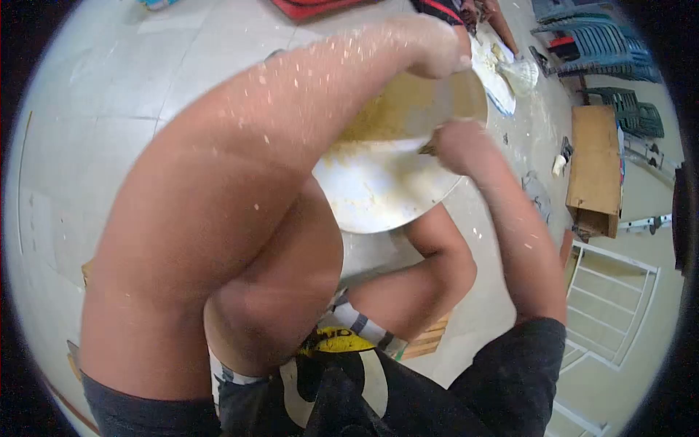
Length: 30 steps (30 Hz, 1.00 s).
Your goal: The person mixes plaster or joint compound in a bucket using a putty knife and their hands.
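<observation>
So the big white basin (364, 200) is right in front of the person's bent legs, yellowish residue inside, with the left hand (440, 52) at its far rim, can't really tell how closed, and the right hand (464, 147) balled around some small blurry brownish thing (427, 149) over it, tiled floor (196, 80) all around.

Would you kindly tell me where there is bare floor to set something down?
The widest bare patch is tiled floor between the left arm and the red object. A smaller one lies between the right arm and right leg. The far right is crowded with chairs and a box; the left hand and right hand are at the basin.
</observation>
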Tool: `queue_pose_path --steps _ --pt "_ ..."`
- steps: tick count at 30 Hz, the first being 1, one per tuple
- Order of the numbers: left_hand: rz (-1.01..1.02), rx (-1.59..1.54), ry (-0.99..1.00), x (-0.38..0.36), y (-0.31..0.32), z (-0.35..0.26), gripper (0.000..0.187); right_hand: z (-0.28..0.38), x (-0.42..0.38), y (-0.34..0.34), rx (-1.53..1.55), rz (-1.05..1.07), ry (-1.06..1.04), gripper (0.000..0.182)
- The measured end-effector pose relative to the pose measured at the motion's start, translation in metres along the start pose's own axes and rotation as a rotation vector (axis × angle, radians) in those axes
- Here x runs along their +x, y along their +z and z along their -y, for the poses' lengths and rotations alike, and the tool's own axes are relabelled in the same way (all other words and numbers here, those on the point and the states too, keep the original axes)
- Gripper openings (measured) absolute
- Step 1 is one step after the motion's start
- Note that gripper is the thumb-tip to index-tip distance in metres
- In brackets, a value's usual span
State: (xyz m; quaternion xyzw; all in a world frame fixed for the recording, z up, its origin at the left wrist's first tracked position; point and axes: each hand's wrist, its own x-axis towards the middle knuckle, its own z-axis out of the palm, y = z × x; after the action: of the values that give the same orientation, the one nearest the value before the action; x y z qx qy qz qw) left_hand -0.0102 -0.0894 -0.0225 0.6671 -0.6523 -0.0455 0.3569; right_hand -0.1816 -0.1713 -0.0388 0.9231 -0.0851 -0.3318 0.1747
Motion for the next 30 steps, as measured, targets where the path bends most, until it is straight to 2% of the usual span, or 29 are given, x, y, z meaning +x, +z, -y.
queue_pose_path --steps 1,3,7,9,13,16,18,20,22,24,26,28,30 --pt "0.099 0.094 -0.110 0.001 -0.005 -0.009 0.044 -0.006 -0.018 -0.013 -0.038 -0.003 0.047 0.020" --pt "0.213 0.098 -0.254 0.011 0.008 0.002 0.050 -0.016 -0.046 -0.027 -0.045 0.028 0.066 0.018" --pt "0.226 0.121 -0.347 0.012 0.000 -0.004 0.050 -0.010 -0.081 -0.035 -0.179 0.013 0.116 0.018" --pt "0.214 0.111 -0.339 0.013 0.002 -0.004 0.049 0.000 -0.083 -0.028 -0.140 0.051 0.101 0.021" --pt "0.280 0.153 -0.222 0.021 0.007 0.000 0.047 0.012 -0.056 0.022 -0.049 -0.122 0.005 0.020" --pt "0.248 0.170 -0.212 0.025 0.012 0.003 0.045 0.016 -0.068 -0.007 -0.062 -0.114 0.039 0.018" --pt "0.324 0.447 0.147 0.034 0.020 0.012 0.043 0.022 -0.077 -0.016 -0.054 -0.093 0.057 0.017" --pt "0.328 0.447 0.131 0.031 0.019 0.013 0.038 0.025 -0.079 -0.016 0.023 -0.148 0.133 0.018" --pt "0.322 0.453 0.127 0.033 0.010 0.004 0.033 0.032 -0.066 -0.005 0.003 -0.170 0.097 0.020" --pt "0.493 0.571 0.258 0.035 0.004 -0.004 0.027 0.035 -0.043 0.020 -0.018 -0.200 0.050 0.021" --pt "0.506 0.574 0.248 0.034 0.001 -0.007 0.027 0.035 -0.011 0.050 -0.036 -0.234 0.014 0.024" --pt "0.523 0.581 0.236 0.026 -0.003 -0.011 0.028 0.041 0.027 0.060 -0.050 -0.105 0.049 0.024" --pt "0.450 0.381 -0.040 0.013 -0.012 -0.018 0.030 0.045 0.065 0.075 -0.005 -0.173 0.018 0.024"
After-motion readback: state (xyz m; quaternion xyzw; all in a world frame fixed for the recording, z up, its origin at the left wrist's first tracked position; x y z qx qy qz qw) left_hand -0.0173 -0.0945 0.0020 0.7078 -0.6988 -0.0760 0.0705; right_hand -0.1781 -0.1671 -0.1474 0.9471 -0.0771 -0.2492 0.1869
